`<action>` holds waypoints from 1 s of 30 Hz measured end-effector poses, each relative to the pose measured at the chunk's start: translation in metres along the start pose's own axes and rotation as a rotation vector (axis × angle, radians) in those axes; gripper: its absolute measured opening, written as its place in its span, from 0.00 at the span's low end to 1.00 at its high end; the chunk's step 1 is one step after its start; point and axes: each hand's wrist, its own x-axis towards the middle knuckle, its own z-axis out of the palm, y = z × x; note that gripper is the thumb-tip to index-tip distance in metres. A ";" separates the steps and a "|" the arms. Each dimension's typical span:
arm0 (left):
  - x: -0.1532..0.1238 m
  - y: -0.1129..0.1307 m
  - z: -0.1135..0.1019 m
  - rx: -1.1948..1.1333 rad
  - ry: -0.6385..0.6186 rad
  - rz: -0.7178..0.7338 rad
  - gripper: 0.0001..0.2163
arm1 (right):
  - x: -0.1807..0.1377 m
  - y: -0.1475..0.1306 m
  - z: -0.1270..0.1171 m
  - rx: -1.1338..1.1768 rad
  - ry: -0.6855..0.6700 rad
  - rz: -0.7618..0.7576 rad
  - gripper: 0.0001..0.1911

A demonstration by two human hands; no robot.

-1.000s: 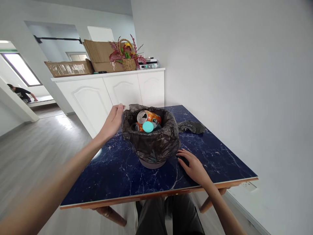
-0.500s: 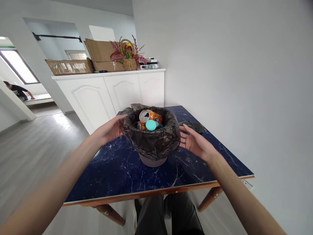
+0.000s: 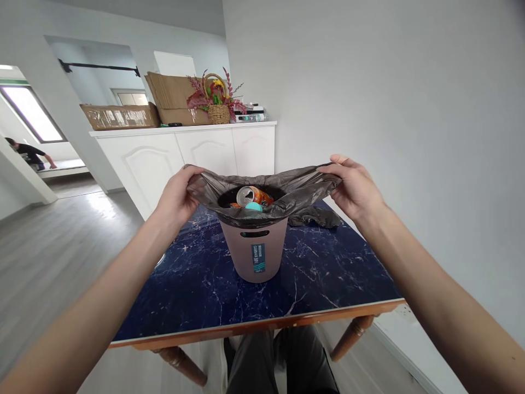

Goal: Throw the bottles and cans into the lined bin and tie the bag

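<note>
A pinkish garbage bin [image 3: 238,249] with a blue label stands upright on the blue marbled table [image 3: 192,295]. Its black garbage bag [image 3: 295,191] is stretched wide above the rim, pulled out to both sides. On the left edge of the bag, my left hand [image 3: 178,194] is closed in a grip. My right hand [image 3: 355,186] pinches the opposite edge, raised a bit higher. Inside lie an orange drink can [image 3: 260,196] with its opened top facing me and a turquoise lid [image 3: 254,207]. Another orange can is mostly hidden below them.
Another crumpled black bag [image 3: 315,217] lies on the table behind the bin, to the right. A white cabinet [image 3: 205,148] beyond carries cardboard boxes [image 3: 118,116] and a flower basket [image 3: 219,113]. A wall borders the right side. Far left, a person [image 3: 30,153] leans over a low platform.
Both hands have taken hold of the bag's edges and lifted them up and outward. The folded-over part no longer covers the bin's side, so its label and handle slot now show.
</note>
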 end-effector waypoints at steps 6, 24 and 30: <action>0.012 0.015 0.001 0.066 0.093 0.267 0.17 | 0.011 -0.010 -0.012 -0.102 0.075 -0.308 0.22; -0.079 0.007 -0.027 0.231 0.306 0.503 0.15 | -0.101 0.014 -0.081 -0.470 0.149 -0.329 0.18; -0.096 -0.013 -0.040 0.087 0.342 0.362 0.20 | -0.118 0.049 -0.093 -0.140 0.027 0.012 0.14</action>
